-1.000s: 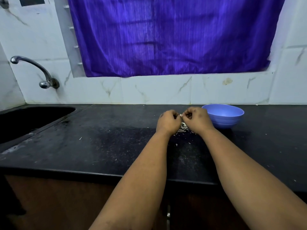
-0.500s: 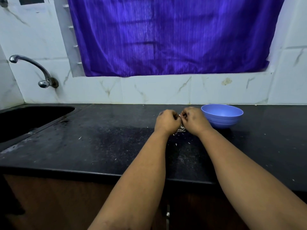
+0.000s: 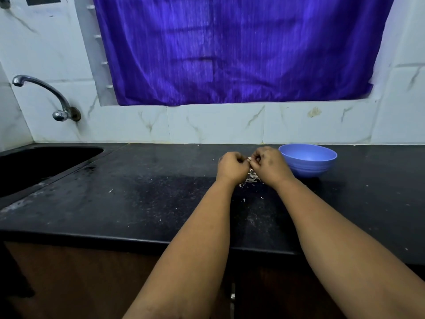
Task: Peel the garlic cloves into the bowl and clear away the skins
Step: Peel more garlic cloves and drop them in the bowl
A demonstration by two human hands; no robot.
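In front of you runs a black stone desk (image 3: 161, 203), its surface dusted with pale specks and smudges. A blue bowl (image 3: 308, 161) stands on it toward the back right, close to the tiled wall. Just left of the bowl lies a small heap of garlic skins (image 3: 252, 178), partly hidden from you by your hands. Loose skin flakes (image 3: 244, 199) are scattered in front of the heap, and one more flake (image 3: 110, 191) lies well apart to the left. At your far left a dark sink (image 3: 41, 164) is sunk into the desk.
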